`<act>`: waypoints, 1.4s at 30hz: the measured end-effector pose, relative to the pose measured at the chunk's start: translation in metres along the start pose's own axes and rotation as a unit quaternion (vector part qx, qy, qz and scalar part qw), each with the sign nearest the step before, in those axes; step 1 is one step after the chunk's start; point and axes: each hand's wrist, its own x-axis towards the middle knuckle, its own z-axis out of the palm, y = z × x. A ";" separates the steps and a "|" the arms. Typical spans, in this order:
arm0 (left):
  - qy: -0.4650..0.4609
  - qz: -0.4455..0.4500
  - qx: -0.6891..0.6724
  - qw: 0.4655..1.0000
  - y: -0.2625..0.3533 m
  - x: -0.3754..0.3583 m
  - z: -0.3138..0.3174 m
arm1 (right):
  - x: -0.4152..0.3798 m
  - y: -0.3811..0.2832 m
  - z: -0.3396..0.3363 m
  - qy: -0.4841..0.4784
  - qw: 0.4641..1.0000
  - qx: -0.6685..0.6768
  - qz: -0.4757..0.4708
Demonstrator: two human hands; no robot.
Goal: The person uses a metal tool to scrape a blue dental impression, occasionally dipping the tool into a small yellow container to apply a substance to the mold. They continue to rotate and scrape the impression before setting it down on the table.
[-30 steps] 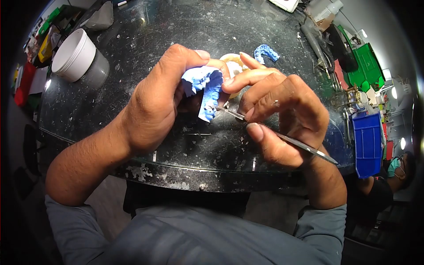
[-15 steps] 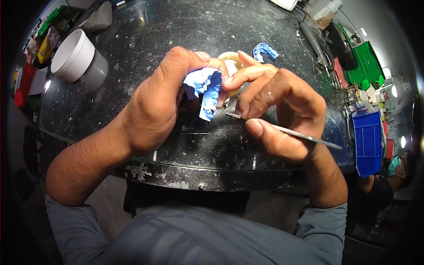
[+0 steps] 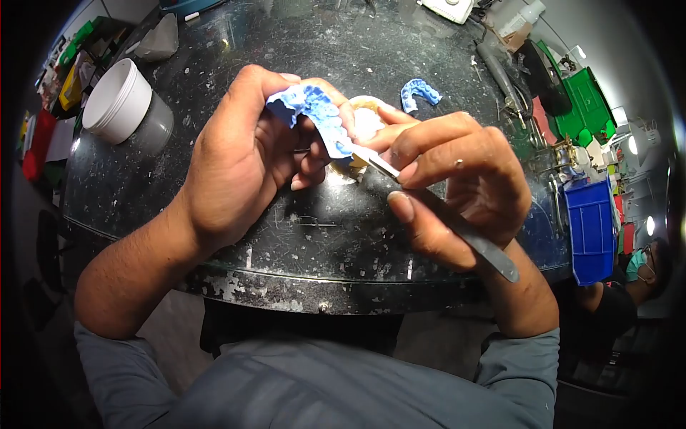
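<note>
My left hand [image 3: 232, 154] is closed on a blue dental impression [image 3: 314, 107], a curved arch with tooth hollows facing up. A slim metal spatula [image 3: 468, 236] is pinched between the fingers of my right hand [image 3: 471, 157], its flat handle end slanting down to the right. White material shows at the spatula's tip, which meets the near end of the arch or lies just beside it. Behind my fingers stands a small yellowish bowl [image 3: 366, 99] with white contents, partly hidden. Farther back, a second blue dental impression [image 3: 420, 93] lies on the table.
A white tub [image 3: 118, 100] stands at the left of the scuffed black table [image 3: 314, 247]. To the right are a blue bin [image 3: 590, 229], a green bin [image 3: 586, 107] and metal tools. Another person [image 3: 614, 300] is at the far right.
My left hand has shifted left and turned the impression so its hollows show more. The spatula has rolled to show its broad face, and its tip has moved up towards the arch's end.
</note>
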 end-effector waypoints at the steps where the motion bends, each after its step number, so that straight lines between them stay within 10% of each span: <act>1: -0.005 0.006 -0.014 1.000 0.000 0.000 -0.001 | -0.001 -0.001 0.000 -0.005 1.000 0.003 0.012; 42: -0.037 0.150 0.067 0.986 0.005 -0.003 0.018 | 0.000 -0.007 -0.017 0.094 0.992 -0.060 -0.061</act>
